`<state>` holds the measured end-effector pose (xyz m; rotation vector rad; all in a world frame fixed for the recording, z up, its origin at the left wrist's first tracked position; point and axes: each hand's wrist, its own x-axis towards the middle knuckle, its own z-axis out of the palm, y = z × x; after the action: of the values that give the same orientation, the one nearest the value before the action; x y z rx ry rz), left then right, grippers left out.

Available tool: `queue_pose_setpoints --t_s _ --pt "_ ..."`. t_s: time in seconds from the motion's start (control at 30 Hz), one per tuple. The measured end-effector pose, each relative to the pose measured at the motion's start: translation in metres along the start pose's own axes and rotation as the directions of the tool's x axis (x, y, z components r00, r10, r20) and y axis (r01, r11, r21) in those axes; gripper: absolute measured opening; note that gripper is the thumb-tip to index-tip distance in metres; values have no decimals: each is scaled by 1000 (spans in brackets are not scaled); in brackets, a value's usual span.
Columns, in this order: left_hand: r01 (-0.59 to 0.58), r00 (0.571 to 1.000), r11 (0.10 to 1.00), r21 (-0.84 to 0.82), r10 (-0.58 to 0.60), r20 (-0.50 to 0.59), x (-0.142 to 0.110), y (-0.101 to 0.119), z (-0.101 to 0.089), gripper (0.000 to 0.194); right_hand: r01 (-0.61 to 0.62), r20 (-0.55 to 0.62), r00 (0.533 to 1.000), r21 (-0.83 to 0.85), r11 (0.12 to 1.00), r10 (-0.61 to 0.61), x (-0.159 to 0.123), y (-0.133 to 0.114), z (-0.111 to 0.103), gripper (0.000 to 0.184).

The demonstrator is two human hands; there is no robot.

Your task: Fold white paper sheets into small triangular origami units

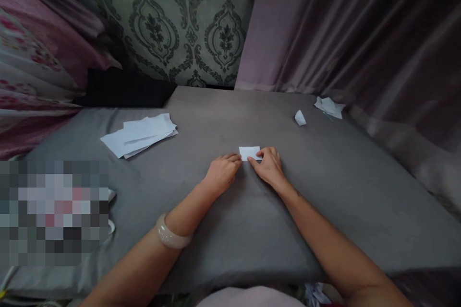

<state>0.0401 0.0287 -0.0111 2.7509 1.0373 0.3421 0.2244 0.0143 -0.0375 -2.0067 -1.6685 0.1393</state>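
A small white folded piece of paper [249, 152] lies on the grey cloth in front of me, its long side running left to right. My right hand [269, 165] grips its right end, with the thumb along the near edge and the index finger on top. At the paper's lower left corner are the fingertips of my left hand [224, 171], closed together and touching it. The underside of the paper is hidden. A pale bangle [171, 234] circles my left wrist.
A stack of white paper sheets [142, 134] lies to the left. Toward the back right are a small folded paper shape [300, 118] and several paper pieces [329, 107]. A black cloth [129, 88] sits at the back left. Pixelation covers the near left.
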Motion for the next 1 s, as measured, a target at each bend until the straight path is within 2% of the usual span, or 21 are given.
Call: queue_pose_setpoints --t_s 0.23,0.4,0.5,0.57,0.67,0.73,0.83,0.9,1.0 --pt "7 1000 1000 -26 -7 12 0 -1 -1 36 -82 128 990 141 987 64 12 18 -12 16" --pt "60 998 991 -119 -60 0 -1 -2 -1 38 -90 232 972 222 971 37 20 28 -21 5" --pt "132 986 960 -247 -153 -67 2 -2 1 37 -89 247 969 235 968 29 25 31 -25 12" --pt "231 951 914 -334 -284 -120 8 -1 2 33 -98 245 969 246 964 36 28 30 -26 19" --pt "364 881 836 -410 -453 -140 20 2 3 21 -97 217 975 265 959 39 30 23 -23 33" --pt "415 856 808 -418 -503 -122 27 5 4 25 -51 194 981 289 956 -6 29 18 -19 44" --pt "455 834 786 -419 -540 -109 32 8 8 20 76 134 982 356 931 -132 27 14 -13 35" --pt "424 837 797 -431 -526 -151 32 6 12 13 151 49 982 380 913 -183 25 13 -12 29" --pt "272 847 871 -408 -419 -329 27 3 15 7 270 -117 963 332 904 -244 21 10 -19 35"
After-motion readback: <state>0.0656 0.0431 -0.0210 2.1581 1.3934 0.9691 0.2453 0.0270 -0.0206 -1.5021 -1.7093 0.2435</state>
